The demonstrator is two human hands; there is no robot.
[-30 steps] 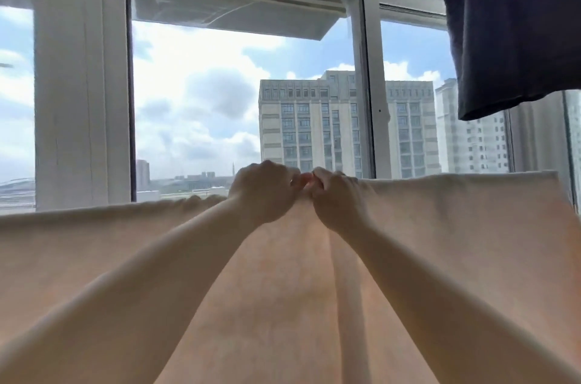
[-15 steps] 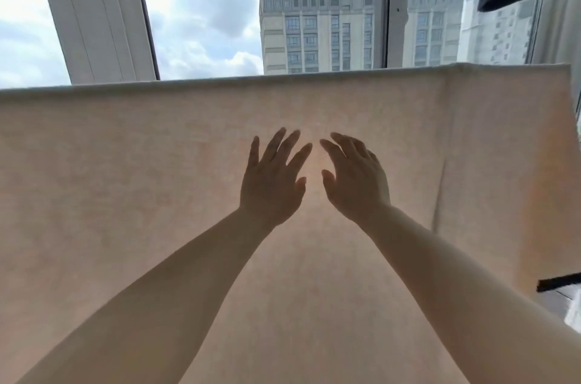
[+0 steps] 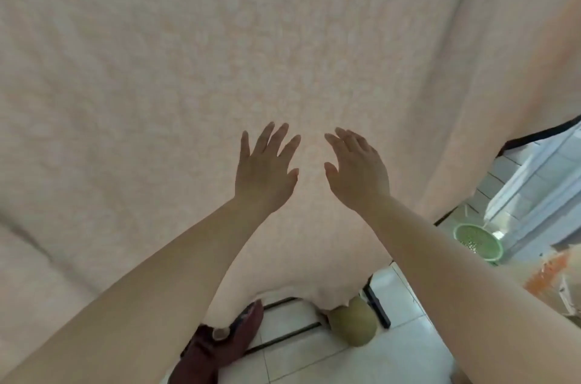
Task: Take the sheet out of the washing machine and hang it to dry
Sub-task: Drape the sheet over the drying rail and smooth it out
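With the peach sheet (image 3: 220, 53) hanging in front of us, lower edge near the floor, our left hand (image 3: 262, 174) and right hand (image 3: 358, 173) spread flat, gripping nothing; it looks soft, limp, best pinched along an edge.

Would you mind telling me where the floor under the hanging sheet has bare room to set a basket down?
Bare white tile lies between the round green object and the right forearm. Left of it is crowded: black frame bars, a dark red slipper and the sheet hem. A green basin fills the far right. Both the left hand and right hand are open.
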